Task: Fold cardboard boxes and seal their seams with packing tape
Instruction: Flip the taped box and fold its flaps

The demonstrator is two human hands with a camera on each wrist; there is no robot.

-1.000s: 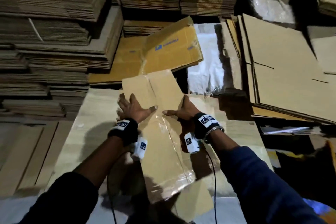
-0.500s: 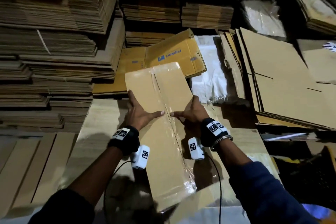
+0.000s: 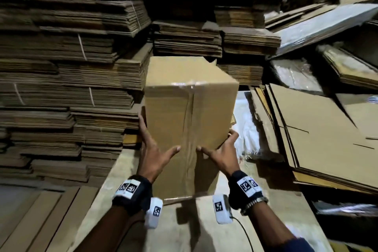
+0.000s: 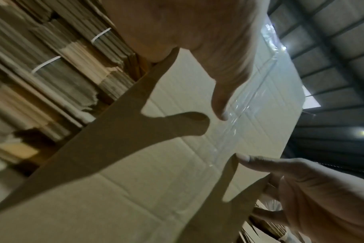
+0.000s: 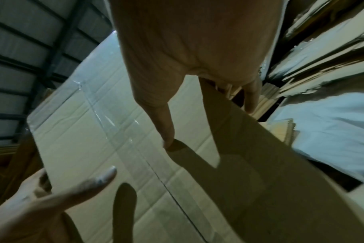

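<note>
Far left, past the desk's left edge: tall stacks of flattened brown corrugated cardboard [image 3: 67, 80], some bundles tied with white strapping.

Left hand [image 3: 152, 155] flat against the left side of the assembled brown cardboard box [image 3: 184, 120], fingers straight along the side wall, thumb spread onto the near face. Nothing curled round; open-palmed hold.

Box is raised above the light wooden desk [image 3: 204, 229], about mid-width toward its far edge, tilted so the taped face points at the camera. Clear packing tape strip [image 3: 189, 129] runs down the centre seam of that face and wraps over the upper edge.

Right hand [image 3: 223, 155] mirrors it on the box's right side: fingers extended, thumb on the near face beside the tape. Box is clamped between the two palms.

Right of the desk: large flat brown cardboard sheets [image 3: 319, 137] leaning in a pile, white plastic sheeting [image 3: 245, 133] between them and the box.
</note>
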